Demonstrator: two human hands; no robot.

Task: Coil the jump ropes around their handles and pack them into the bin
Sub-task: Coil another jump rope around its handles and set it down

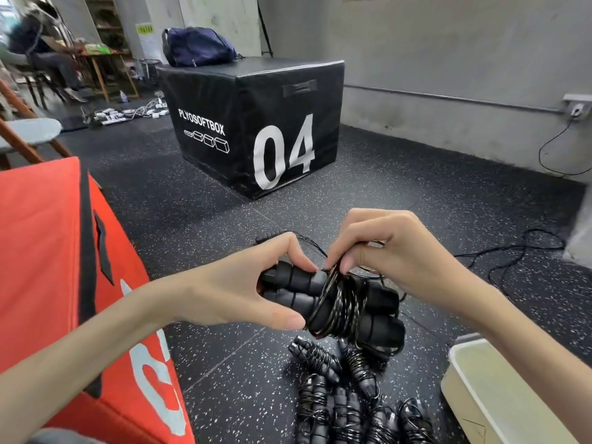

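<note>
My left hand (253,283) grips a pair of black foam jump rope handles (298,288) held side by side above the floor. A thin black cord (342,302) is wound in several loops around their middle. My right hand (394,251) pinches the cord just above those loops. Several coiled jump ropes (339,389) lie in a pile on the floor below my hands. A pale plastic bin (499,398) stands at the lower right, with nothing visible inside. More loose rope (525,248) trails over the floor to the right, and another handle (272,235) lies behind my hands.
A red foam plyo box (64,283) stands close on my left. A black plyo box marked 04 (256,123) sits ahead with a dark bag (195,46) on top. A grey wall runs along the right. A seated person (41,49) is far back left.
</note>
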